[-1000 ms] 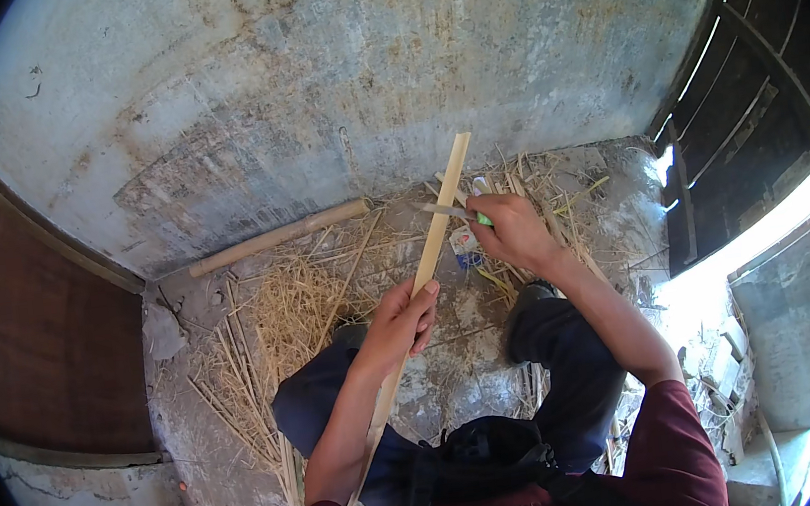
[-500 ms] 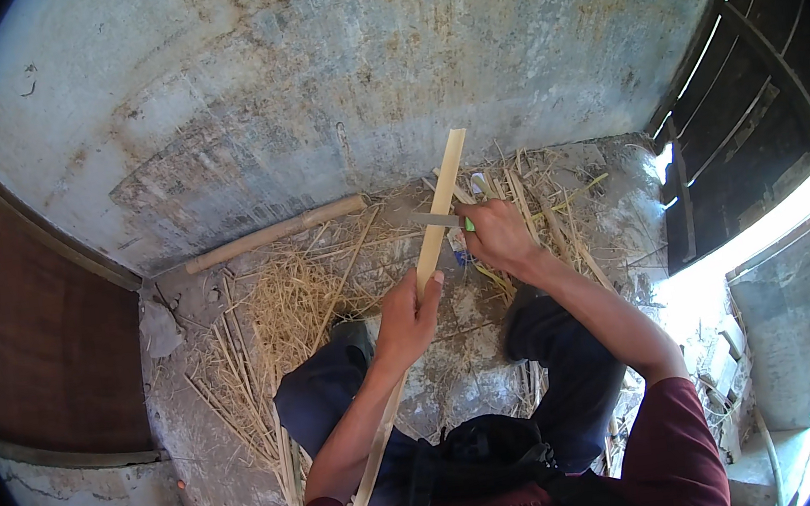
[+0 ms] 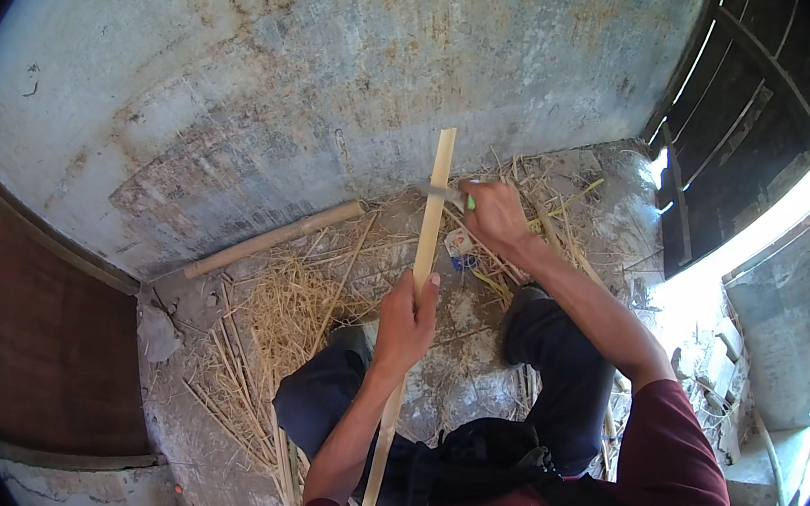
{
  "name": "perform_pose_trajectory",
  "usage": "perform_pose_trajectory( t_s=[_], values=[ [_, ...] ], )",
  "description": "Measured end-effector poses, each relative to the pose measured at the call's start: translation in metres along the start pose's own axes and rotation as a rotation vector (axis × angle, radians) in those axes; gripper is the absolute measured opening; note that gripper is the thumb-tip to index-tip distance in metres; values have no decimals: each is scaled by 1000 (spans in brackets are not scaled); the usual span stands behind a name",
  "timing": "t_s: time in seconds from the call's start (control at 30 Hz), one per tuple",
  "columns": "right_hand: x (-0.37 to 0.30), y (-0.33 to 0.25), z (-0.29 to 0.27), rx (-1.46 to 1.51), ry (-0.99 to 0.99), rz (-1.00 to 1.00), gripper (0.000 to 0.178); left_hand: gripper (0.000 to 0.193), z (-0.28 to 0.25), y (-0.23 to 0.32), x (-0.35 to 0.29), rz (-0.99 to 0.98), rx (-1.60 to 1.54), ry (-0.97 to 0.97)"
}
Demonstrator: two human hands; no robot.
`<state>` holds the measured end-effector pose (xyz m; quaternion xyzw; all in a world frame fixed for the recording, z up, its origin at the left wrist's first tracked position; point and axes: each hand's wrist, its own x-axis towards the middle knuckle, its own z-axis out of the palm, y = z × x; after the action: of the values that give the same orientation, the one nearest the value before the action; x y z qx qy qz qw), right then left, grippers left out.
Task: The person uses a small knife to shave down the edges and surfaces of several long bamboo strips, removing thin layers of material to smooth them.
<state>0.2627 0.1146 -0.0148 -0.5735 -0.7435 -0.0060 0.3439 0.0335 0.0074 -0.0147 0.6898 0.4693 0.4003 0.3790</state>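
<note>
A long, pale, flat bamboo strip (image 3: pixel 432 212) slants from my lap up toward the wall. My left hand (image 3: pixel 406 325) is closed around it near its middle, thumb along the right edge. My right hand (image 3: pixel 498 217) is closed on a knife with a bit of green handle (image 3: pixel 470 203) showing. The knife's short grey blade (image 3: pixel 440 192) lies across the strip, below its far end. Whether the edge cuts into the strip I cannot tell.
Curly shavings (image 3: pixel 296 300) pile up left of my feet, with thin sticks (image 3: pixel 235 342) beside them. A round bamboo pole (image 3: pixel 273 238) lies along the stained wall (image 3: pixel 355 79). More slivers and a small printed wrapper (image 3: pixel 462 249) lie under my right hand. Rubble (image 3: pixel 718 367) sits at the right.
My right hand and the knife have moved up along the strip toward its far end. The strip's far tip has shifted slightly left. My left hand keeps its hold in about the same place.
</note>
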Motion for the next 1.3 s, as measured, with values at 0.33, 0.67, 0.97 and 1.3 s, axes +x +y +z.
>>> perform_pose_trajectory(
  t_s=[0.33, 0.67, 0.97, 1.3],
  values=[
    [12, 30, -10, 20, 53, 52, 29, 30, -8, -4, -8, -4, -13, -10],
    [-11, -37, 7, 143, -119, -146, 18, 28, -14, -3, -5, -26, 54, 17],
    [-7, -35, 11, 35, -164, -148, 23, 28, -12, -7, -9, -34, 104, 50],
    [-1, -26, 16, -30, -60, -105, 18, 29, -13, 2, -3, -21, 112, 35]
  ],
)
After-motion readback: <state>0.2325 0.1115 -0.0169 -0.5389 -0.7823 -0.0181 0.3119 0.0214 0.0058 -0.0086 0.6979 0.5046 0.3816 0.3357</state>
